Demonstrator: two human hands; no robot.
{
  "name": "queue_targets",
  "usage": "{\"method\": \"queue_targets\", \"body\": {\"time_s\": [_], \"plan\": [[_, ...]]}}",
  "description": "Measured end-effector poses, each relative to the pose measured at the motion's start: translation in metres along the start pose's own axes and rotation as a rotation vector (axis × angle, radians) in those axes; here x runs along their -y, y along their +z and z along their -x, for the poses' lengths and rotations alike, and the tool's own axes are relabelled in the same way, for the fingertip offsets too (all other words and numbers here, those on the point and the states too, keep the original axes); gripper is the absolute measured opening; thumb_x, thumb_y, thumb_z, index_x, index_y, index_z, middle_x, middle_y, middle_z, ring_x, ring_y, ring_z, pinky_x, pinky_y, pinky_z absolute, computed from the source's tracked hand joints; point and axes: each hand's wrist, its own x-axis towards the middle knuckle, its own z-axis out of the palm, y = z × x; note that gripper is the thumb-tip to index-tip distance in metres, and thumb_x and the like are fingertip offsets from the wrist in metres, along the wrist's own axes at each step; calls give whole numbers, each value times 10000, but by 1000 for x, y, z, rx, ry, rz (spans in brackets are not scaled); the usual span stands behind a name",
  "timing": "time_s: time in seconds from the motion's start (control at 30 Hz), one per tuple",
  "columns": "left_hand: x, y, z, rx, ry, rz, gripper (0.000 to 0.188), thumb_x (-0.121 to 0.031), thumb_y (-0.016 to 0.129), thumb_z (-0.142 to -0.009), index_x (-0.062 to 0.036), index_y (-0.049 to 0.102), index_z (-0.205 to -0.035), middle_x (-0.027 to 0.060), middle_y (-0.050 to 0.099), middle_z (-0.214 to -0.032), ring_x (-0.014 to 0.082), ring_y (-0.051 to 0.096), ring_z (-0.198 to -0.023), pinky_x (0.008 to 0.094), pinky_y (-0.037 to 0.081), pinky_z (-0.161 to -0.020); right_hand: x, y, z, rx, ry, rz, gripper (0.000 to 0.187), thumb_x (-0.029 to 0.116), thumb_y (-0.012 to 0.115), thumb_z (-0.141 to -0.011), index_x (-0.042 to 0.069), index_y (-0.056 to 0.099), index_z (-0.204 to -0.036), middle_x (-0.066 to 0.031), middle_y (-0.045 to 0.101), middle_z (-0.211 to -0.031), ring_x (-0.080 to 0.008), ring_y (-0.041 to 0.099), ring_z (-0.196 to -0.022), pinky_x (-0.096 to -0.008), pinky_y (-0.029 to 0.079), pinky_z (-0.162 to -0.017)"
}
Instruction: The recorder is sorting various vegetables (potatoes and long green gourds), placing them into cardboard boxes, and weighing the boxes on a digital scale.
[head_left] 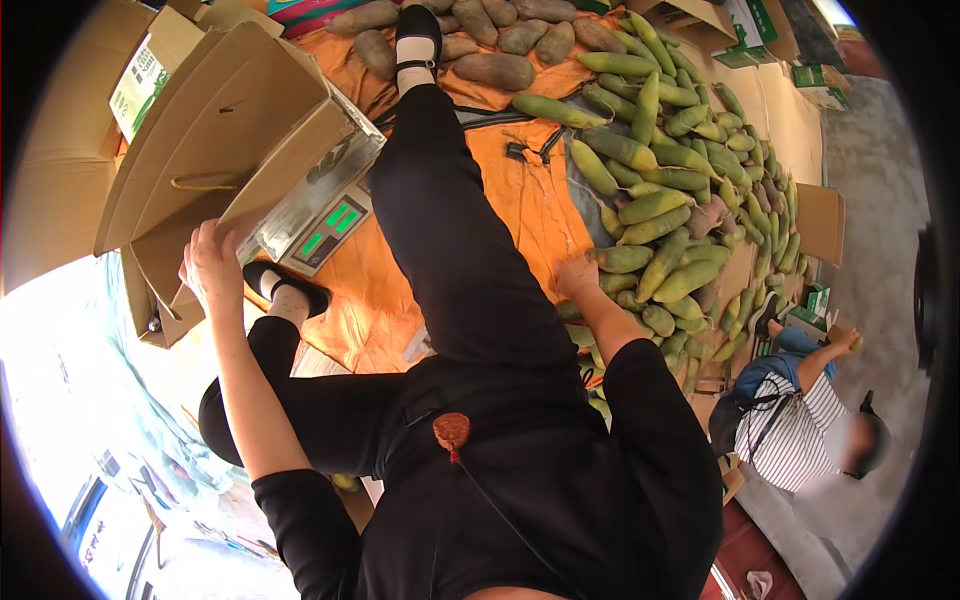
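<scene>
The left hand has bent fingers at the edge of a big open cardboard box, near a scale. The right hand is curled beside piled green radishes. I cannot tell if the 2 hands grip anything.
</scene>
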Motion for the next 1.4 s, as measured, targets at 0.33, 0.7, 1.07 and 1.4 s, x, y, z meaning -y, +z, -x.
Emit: {"method": "queue_targets", "body": {"time_s": [0.33, 0.7, 1.07, 1.4], "plan": [[-5, -8, 2, 9, -32, 1, 262, -145, 623, -796, -114, 598, -1054, 61, 617, -1003, 277, 555, -989, 441, 377, -862, -85, 0, -3, -243, 57, 193, 207, 168, 487, -861, 192, 620, -1019, 7, 574, -1027, -201, 514, -1018, -459, 373, -846], [-11, -8, 5, -59, -58, 48, 184, -160, 645, -771, -123, 631, -950, 45, 620, -908, 257, 564, -933, 425, 374, -860, -75, -72, 18, -229, 132, 17, 471, 226, 746, -693, 149, 563, -1120, -39, 534, -1118, -248, 531, -1067, -459, 458, -827], [-43, -15, 7, -52, -56, 146, 125, -151, 631, -778, -119, 616, -898, 44, 600, -873, 246, 559, -920, 407, 374, -840, -83, -188, 18, -831, -126, -1321, 561, 97, 700, -781, -46, 448, -1262, -125, 517, -1203, -224, 527, -1078, -343, 429, -915], [-41, -14, 13, -51, -80, 124, 141, -138, 629, -776, -111, 608, -912, 41, 610, -889, 247, 561, -922, 417, 378, -825, 94, -424, 110, -883, -1042, -1716, 457, 35, 705, -757, -18, 513, -1168, -86, 603, -1068, -170, 584, -960, -299, 470, -865]]}}
